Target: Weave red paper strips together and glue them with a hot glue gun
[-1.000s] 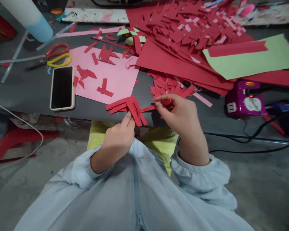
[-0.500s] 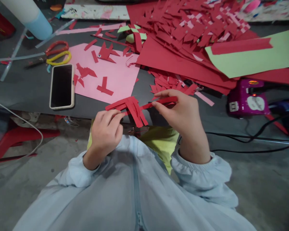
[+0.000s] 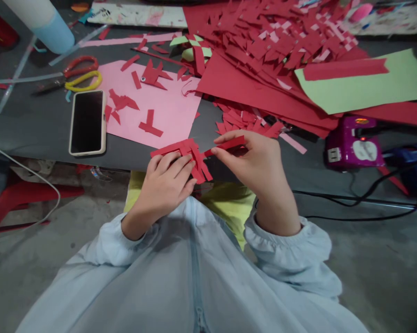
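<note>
At the front edge of the dark table is a red paper weave [image 3: 202, 172], made of several crossed strips. Over its left part lies my left hand [image 3: 170, 178], the fingers bent across the strips and the thumb by the lower edge, so the paper is held there. Just to the right, my right hand [image 3: 255, 159] pinches a red paper strip [image 3: 231, 144] between thumb and fingers. One end of this strip runs into the weave. My left fingers hide part of the weave.
A pink sheet [image 3: 180, 113] with red cut pieces and a red paper fish [image 3: 154, 76] lies behind. Left are a phone [image 3: 87, 122], scissors [image 3: 83, 81] and glue sticks [image 3: 15, 79]. A large red paper pile [image 3: 264, 41], a green sheet [image 3: 364, 92] and a purple power adapter [image 3: 352, 143] sit right.
My left hand has moved right, from pinching the strip's left end to lying over the weave. My right hand has shifted slightly left, still pinching the strip.
</note>
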`<state>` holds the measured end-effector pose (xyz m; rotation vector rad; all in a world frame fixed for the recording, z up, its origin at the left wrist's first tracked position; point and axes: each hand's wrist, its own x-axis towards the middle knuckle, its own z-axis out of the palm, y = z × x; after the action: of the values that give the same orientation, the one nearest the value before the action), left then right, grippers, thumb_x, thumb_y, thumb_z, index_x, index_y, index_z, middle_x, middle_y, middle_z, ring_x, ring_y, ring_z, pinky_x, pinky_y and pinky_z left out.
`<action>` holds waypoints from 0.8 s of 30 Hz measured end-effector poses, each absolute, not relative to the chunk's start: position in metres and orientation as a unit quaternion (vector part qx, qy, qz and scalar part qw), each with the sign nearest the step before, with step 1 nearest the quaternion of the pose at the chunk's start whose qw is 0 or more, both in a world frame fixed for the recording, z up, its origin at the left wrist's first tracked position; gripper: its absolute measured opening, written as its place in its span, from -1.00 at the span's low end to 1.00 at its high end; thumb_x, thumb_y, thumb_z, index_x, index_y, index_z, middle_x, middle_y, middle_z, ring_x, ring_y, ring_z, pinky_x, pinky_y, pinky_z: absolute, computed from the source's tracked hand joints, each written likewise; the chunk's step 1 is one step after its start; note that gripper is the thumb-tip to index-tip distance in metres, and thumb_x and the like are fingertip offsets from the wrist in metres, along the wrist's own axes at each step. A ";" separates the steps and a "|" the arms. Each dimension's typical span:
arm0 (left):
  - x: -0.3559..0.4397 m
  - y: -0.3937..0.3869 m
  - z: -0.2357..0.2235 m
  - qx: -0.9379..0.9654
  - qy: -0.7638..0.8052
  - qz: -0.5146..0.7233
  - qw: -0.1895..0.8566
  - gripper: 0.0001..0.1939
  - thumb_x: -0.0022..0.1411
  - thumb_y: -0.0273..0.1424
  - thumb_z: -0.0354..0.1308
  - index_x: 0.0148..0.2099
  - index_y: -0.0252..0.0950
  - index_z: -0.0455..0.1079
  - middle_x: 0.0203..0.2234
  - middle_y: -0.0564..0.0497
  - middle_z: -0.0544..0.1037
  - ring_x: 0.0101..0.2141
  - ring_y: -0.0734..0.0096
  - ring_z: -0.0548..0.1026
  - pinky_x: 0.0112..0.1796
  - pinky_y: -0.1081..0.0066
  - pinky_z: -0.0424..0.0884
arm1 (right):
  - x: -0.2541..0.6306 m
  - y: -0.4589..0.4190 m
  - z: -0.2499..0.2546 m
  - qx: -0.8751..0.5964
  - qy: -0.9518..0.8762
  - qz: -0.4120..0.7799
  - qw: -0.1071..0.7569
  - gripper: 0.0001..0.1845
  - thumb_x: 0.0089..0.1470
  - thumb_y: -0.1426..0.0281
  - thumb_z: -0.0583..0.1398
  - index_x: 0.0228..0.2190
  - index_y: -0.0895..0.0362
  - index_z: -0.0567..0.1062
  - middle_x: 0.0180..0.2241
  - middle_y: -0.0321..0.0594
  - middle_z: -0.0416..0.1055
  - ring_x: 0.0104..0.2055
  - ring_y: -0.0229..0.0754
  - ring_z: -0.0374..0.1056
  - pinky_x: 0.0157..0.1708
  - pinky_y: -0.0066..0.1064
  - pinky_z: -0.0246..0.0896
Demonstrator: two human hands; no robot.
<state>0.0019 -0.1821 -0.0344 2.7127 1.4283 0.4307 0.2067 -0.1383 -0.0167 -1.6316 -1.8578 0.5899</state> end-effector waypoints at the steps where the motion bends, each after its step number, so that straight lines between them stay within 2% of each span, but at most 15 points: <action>1: 0.002 -0.181 -0.035 0.878 0.459 0.136 0.024 -0.59 0.41 -0.30 -0.07 0.15 -0.32 0.44 0.07 -0.11 0.54 0.10 0.11 0.38 0.11 0.11 0.23 | 0.207 -0.138 -0.018 -0.605 -0.704 0.226 0.296 -0.86 0.05 0.31 0.27 -0.33 0.08 0.58 -0.30 -0.15 0.61 -0.27 -0.08 0.52 -0.26 -0.26 0.38; 9: 0.006 -0.177 -0.035 0.891 0.443 0.099 0.005 -0.60 0.39 -0.35 -0.05 0.19 -0.23 0.39 0.03 -0.19 0.49 0.05 0.08 0.37 0.05 0.10 0.27 | 0.208 -0.133 -0.023 -0.521 -0.731 0.325 0.298 -0.84 0.05 0.34 0.27 -0.30 0.09 0.62 -0.27 -0.18 0.61 -0.26 -0.14 0.50 -0.27 -0.32 0.36; 13: 0.008 -0.175 -0.032 0.892 0.442 0.094 0.009 -0.60 0.36 -0.25 0.01 0.16 -0.25 0.40 0.01 -0.21 0.49 0.04 0.06 0.39 0.02 0.11 0.29 | 0.207 -0.129 -0.021 -0.478 -0.748 0.364 0.283 -0.87 0.04 0.40 0.27 -0.33 0.12 0.62 -0.31 -0.19 0.59 -0.25 -0.15 0.49 -0.25 -0.33 0.35; 18: 0.010 -0.176 -0.032 0.890 0.447 0.087 0.011 -0.47 0.26 -0.12 0.16 0.13 -0.40 0.38 0.02 -0.26 0.49 0.03 0.01 0.40 0.03 0.11 0.29 | 0.206 -0.124 -0.026 -0.447 -0.746 0.406 0.281 -0.89 0.02 0.42 0.27 -0.35 0.12 0.60 -0.31 -0.21 0.58 -0.22 -0.16 0.48 -0.14 -0.30 0.34; 21: 0.012 -0.178 -0.036 0.882 0.453 0.127 -0.002 -0.52 0.25 -0.15 0.18 0.05 -0.42 0.41 0.00 -0.27 0.51 0.01 0.01 0.43 0.01 0.11 0.31 | 0.207 -0.121 -0.031 -0.436 -0.736 0.424 0.298 -0.91 -0.02 0.39 0.31 -0.39 0.11 0.60 -0.33 -0.21 0.58 -0.24 -0.15 0.48 -0.15 -0.30 0.35; 24: 0.014 -0.180 -0.039 0.878 0.440 0.186 -0.031 -0.70 0.27 -0.25 0.17 -0.07 -0.37 0.45 -0.05 -0.21 0.55 -0.02 0.06 0.45 0.00 0.13 0.33 | 0.207 -0.119 -0.036 -0.438 -0.728 0.435 0.299 -0.91 -0.04 0.38 0.32 -0.41 0.12 0.60 -0.35 -0.21 0.58 -0.26 -0.15 0.48 -0.17 -0.31 0.35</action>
<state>0.0141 -0.1802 -0.0390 2.8131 1.4105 0.5957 0.2070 -0.1194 -0.0358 -1.1636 -1.9328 1.1557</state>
